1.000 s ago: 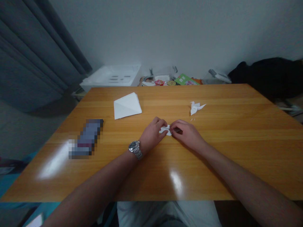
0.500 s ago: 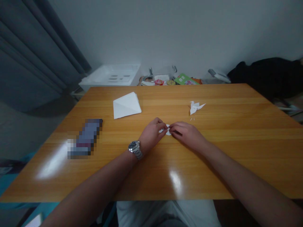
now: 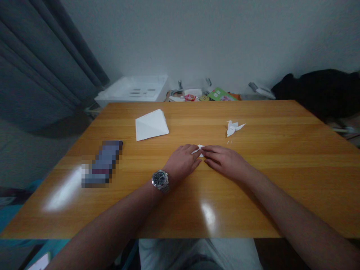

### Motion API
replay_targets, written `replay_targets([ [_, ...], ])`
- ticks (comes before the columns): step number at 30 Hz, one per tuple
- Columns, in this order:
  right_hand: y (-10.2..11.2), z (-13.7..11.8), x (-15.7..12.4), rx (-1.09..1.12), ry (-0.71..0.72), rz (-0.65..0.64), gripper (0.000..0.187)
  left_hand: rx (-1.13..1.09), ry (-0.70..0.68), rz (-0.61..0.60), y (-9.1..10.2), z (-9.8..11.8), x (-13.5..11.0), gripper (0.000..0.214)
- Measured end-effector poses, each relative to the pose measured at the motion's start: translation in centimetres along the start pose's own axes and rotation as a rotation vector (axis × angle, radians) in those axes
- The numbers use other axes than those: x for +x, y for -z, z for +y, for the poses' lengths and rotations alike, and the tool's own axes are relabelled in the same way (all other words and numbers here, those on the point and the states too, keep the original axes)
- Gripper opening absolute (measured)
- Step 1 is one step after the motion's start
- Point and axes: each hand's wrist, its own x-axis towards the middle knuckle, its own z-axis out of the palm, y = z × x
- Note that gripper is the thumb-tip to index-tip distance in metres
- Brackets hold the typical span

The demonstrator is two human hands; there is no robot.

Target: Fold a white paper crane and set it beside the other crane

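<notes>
My left hand [image 3: 184, 162], with a metal watch [image 3: 160, 180] at the wrist, and my right hand [image 3: 225, 161] meet at the middle of the wooden table [image 3: 253, 187]. Their fingers are pressed together on a small piece of folded white paper [image 3: 199, 149], of which only a sliver shows between the fingertips. Both hands lie low against the tabletop. A finished white paper crane [image 3: 233, 127] stands farther back to the right of my hands.
A folded white paper sheet [image 3: 151, 125] lies at the back left. A pixelated dark object [image 3: 101, 164] rests on the table's left side. Beyond the far edge are a white bin [image 3: 135, 90], small packets [image 3: 205, 96] and dark cloth [image 3: 320, 90].
Both hands have flattened and turned palms down over the small paper, covering more of it. The paper now shows only at the fingertips. Nothing else on the table moved.
</notes>
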Motion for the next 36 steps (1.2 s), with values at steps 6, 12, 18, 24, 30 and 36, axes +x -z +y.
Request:
replay_targets([
  [6, 0.3, 0.0, -0.1, 0.010, -0.027, -0.033, 0.034, 0.013, 0.036, -0.033, 0.1, 0.6, -0.5, 0.036],
  [12, 0.5, -0.1, -0.3, -0.009, -0.049, -0.040, 0.037, 0.046, 0.061, -0.074, 0.2, 1.0, -0.6, 0.041],
  [18, 0.6, -0.2, -0.4, -0.066, -0.042, -0.062, 0.035, 0.032, 0.060, -0.094, 0.3, 1.2, -0.7, 0.045],
  [24, 0.8, -0.5, -0.6, -0.102, -0.032, -0.095, 0.037, 0.024, 0.058, -0.088, 0.2, 1.2, -0.9, 0.046],
  [30, 0.6, -0.4, -0.7, -0.111, -0.045, -0.104, 0.039, 0.011, 0.037, -0.096, 0.1, 0.7, -1.1, 0.047],
  [36, 0.5, -0.9, -0.4, -0.148, -0.044, -0.078, 0.041, -0.022, 0.019, -0.104, 0.2, 0.2, -1.1, 0.045],
])
